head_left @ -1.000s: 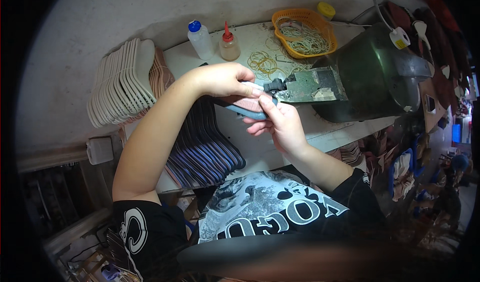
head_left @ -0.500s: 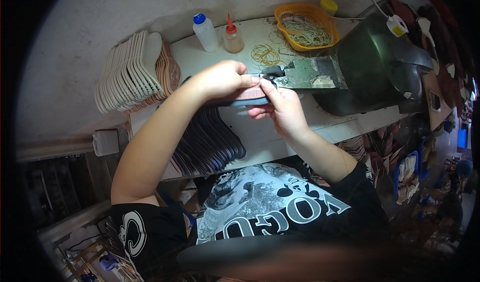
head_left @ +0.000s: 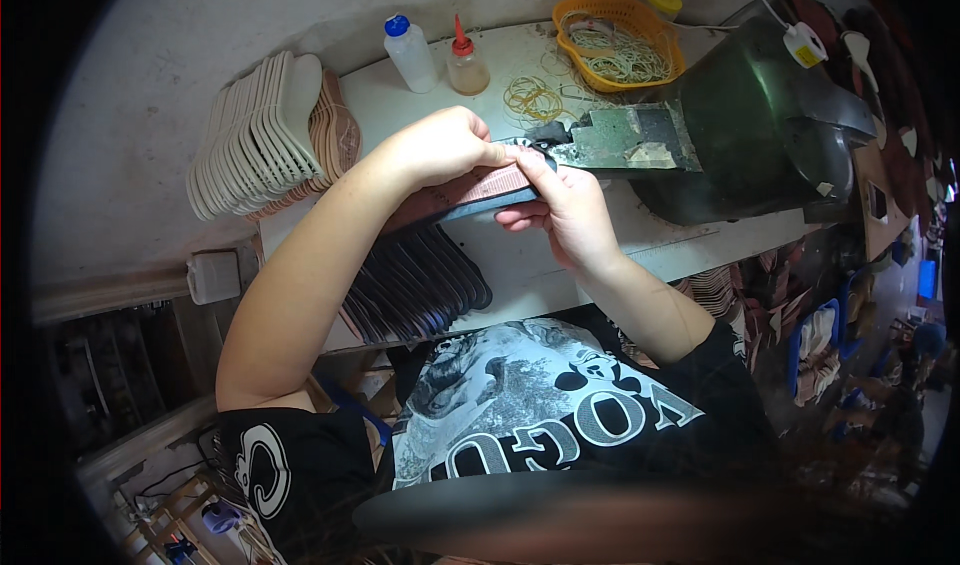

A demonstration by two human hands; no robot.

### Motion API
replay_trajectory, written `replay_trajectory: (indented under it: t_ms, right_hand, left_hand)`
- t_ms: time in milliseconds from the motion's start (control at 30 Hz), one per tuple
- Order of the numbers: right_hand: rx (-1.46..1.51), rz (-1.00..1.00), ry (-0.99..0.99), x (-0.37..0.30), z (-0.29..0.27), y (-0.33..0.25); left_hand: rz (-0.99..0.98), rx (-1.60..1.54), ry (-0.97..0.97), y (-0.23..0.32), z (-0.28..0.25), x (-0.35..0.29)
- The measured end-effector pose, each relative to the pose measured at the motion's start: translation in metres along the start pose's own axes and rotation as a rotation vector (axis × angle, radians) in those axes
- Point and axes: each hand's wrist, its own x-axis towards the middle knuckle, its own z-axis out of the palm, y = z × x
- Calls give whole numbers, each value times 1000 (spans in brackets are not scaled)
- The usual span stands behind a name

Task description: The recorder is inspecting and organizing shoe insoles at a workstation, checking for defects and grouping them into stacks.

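Center frame, we see a pink-and-blue sole [head_left: 482, 195] beside the green machine [head_left: 745, 140]. Left hand [head_left: 445, 152] pinches its upper edge, nearly closed, fingers partly hidden; right hand [head_left: 575, 208] clasps its right end, thumb on top, fingers curled below. Left of center, dark soles [head_left: 425, 280] on the bench [head_left: 545, 270].

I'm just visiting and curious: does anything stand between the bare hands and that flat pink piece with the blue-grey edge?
Nothing visible does: the bare left hand and bare right hand both hold the flat pink piece directly. The green metal machine arm lies beyond them, not between.
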Motion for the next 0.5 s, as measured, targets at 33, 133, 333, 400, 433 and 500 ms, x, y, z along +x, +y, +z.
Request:
replay_trajectory:
  t_ms: [33,133,333,400,433,500]
  right_hand:
    - [-1,-6,4,0,0,0]
    - [9,-7,-13,0,0,0]
    - [9,40,-62,-3,-4,-1]
    - [28,47,-64,-3,-3,-1]
    - [48,59,-65,-3,-2,-1]
    - [53,65,-54,-3,-1,-1]
  left_hand:
    - [-3,-1,-1,0,1,-1]
    - [-6,-20,25,-2,3,-2]
    - [-6,-175,-60,-3,-1,3]
    - [19,-73,-92,1,-4,2]
    - [19,-71,-93,0,-6,3]
    - [16,12,-110,-2,-10,7]
